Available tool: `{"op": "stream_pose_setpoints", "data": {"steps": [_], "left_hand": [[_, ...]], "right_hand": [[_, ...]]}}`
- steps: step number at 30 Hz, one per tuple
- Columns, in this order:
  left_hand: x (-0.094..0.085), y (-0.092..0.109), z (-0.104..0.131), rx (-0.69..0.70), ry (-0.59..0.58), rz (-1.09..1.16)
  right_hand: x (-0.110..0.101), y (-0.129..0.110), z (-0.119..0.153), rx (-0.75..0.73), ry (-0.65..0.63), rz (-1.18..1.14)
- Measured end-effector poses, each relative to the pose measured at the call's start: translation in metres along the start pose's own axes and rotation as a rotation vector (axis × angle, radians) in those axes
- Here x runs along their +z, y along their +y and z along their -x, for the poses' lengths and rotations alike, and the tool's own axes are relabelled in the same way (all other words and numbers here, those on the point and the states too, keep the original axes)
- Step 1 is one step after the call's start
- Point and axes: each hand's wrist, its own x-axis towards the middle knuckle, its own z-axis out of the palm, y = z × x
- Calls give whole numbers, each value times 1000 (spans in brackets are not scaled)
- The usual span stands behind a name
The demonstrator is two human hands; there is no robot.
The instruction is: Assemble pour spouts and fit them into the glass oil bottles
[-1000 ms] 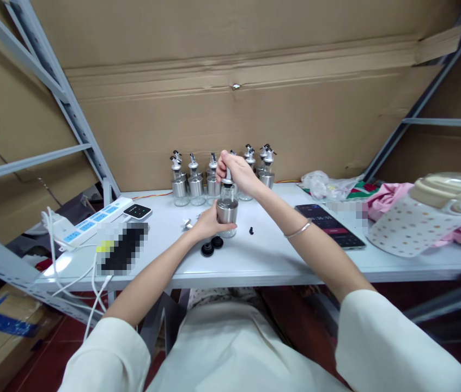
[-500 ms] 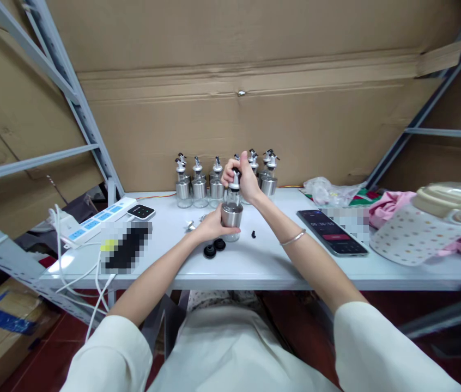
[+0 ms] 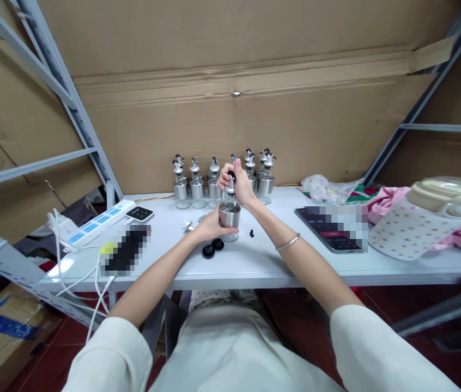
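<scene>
One bottle (image 3: pixel 229 212) stands upright on the table (image 3: pixel 271 267), ahead of a row of similar bottles (image 3: pixel 198 189) set back by the cardboard (image 3: pixel 152 130), apparently to leave working room. Left hand (image 3: pixel 211 226): clamped around the metal sleeve (image 3: pixel 232 219), likely to steady the body. Right hand (image 3: pixel 238 185): wrapped around the spout (image 3: pixel 231 185) on top, thumb up, seemingly for purchase; exact fingertip contact cannot be told. Two round black pieces (image 3: pixel 208 251) lie near the base, presumably for easy reach

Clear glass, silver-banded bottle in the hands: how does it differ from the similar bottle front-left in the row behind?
The held bottle is gripped by the left hand and right hand; the row bottle stands untouched. The held bottle is nearer the camera than the row bottle. Both are clear glass, silver-banded and upright.
</scene>
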Motion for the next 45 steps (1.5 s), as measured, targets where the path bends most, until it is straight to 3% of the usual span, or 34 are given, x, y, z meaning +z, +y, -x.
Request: {"op": "stream_pose_setpoints", "data": {"steps": [13,17,20,22,26,28,30,34,39,45], "left_hand": [[-1,5,1,5,-16,7],[0,2,1,21,-31,52],[2,-1,0,39,-51,70],[1,-3,-2,53,-30,111],[-11,-9,-7,136,241,154],[-21,-11,-8,142,388,38],[-31,-12,-7,99,443,-97],[-40,-10,-4,-55,386,-282],[-39,-8,-2,-173,332,-319],[-36,-9,-1,-255,153,-363]], "right_hand": [[-4,2,10,-11,23,95],[-25,0,24,-35,-41,363],[-45,-4,35,63,-180,573],[-55,-6,37,108,-199,644],[-67,-6,23,54,46,700],[-72,-5,10,-12,193,750],[-77,-1,-3,-87,280,834],[-85,10,-21,-149,314,941],[-88,28,-24,-110,301,946],[-86,46,-28,-72,309,967]]}}
